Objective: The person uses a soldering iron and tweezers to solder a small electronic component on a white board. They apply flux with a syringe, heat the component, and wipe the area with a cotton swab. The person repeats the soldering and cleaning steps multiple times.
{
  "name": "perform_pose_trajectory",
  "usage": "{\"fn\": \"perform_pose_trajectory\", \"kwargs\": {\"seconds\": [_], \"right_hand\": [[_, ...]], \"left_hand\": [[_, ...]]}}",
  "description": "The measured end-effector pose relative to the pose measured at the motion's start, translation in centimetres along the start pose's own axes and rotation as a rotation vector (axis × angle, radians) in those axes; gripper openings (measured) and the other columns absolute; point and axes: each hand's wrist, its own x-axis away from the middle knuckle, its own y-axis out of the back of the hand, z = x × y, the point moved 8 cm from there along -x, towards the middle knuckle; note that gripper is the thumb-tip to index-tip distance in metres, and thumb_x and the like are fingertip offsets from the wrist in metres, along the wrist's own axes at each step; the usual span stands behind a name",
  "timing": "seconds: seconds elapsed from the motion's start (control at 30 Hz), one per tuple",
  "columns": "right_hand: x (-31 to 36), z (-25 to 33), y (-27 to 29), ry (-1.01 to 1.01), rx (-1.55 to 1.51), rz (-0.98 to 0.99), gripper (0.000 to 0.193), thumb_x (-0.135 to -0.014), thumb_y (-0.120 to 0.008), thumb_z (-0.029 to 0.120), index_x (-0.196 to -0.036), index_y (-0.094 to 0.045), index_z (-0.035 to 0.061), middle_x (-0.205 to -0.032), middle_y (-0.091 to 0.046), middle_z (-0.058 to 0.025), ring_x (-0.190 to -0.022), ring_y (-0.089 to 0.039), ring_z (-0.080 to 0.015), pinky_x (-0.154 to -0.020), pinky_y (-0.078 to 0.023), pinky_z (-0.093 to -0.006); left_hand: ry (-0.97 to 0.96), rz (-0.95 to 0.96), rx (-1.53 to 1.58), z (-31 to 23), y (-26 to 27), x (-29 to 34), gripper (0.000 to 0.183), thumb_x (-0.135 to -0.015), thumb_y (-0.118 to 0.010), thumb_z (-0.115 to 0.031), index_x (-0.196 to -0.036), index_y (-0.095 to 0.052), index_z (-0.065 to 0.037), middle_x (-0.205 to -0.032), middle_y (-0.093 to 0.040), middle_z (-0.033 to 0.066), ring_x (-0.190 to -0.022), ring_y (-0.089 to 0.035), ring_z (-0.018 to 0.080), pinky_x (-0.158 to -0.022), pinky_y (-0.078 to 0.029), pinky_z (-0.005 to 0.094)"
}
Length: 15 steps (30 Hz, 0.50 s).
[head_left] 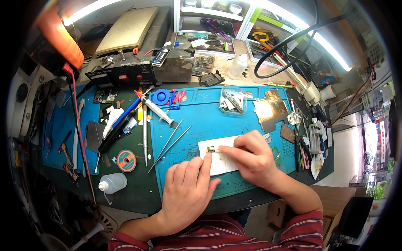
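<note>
A small dark part with a shiny metal edge (pixel 210 149) lies on a white rectangular pad (pixel 218 168) on the blue work mat. My left hand (pixel 184 186) rests palm down over the pad's left edge, fingers stretched out and thumb apart. Its index fingertip touches the pad at the near side of the small part. From the right, my right hand (pixel 255 163) reaches in with fingers curled and pinched, index tip close beside the part. Something small and pale shows at that fingertip, too small to name.
Tweezers (pixel 169 149) lie on the mat left of the pad. Behind it stands a clear tray (pixel 233 100) of small parts; a copper-coloured plate (pixel 270 109) is at the right. A solder spool (pixel 126 160), a squeeze bottle (pixel 113 183) and a syringe (pixel 158 112) sit to the left.
</note>
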Motion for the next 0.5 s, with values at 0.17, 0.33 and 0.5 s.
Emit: {"fn": "perform_pose_trajectory", "kwargs": {"seconds": [0.17, 0.33, 0.5], "right_hand": [[0.11, 0.09, 0.09, 0.021, 0.05, -0.02, 0.043, -0.075, -0.069, -0.003, -0.116, -0.076, 0.0044, -0.092, -0.06, -0.006, -0.08, -0.056, -0.0242, -0.071, -0.05, -0.0339], [0.07, 0.32, 0.11, 0.021, 0.08, -0.018, 0.043, -0.074, -0.069, -0.002, -0.115, -0.076, 0.004, -0.092, -0.059, -0.0057, -0.079, -0.055, -0.024, -0.071, -0.05, -0.0334], [0.31, 0.46, 0.25, 0.03, 0.081, -0.009, 0.042, -0.072, -0.069, -0.002, -0.114, -0.075, 0.0034, -0.093, -0.06, -0.0063, -0.08, -0.056, -0.024, -0.071, -0.05, -0.0335]], "left_hand": [[0.004, 0.001, 0.0, 0.12, -0.12, 0.16, 0.067, -0.081, -0.083, -0.022, -0.139, -0.06, 0.001, -0.121, -0.053, 0.0116, -0.108, -0.052, 0.0314, -0.093, -0.042, 0.0444], [-0.001, -0.006, 0.005, 0.05, -0.05, 0.12, 0.067, -0.081, -0.084, -0.022, -0.139, -0.06, 0.002, -0.121, -0.053, 0.0118, -0.108, -0.052, 0.0317, -0.093, -0.042, 0.0445], [-0.004, -0.006, 0.007, 0.04, -0.05, 0.12, 0.067, -0.081, -0.083, -0.023, -0.139, -0.06, 0.002, -0.121, -0.054, 0.0119, -0.108, -0.052, 0.0316, -0.093, -0.042, 0.0446]]}}
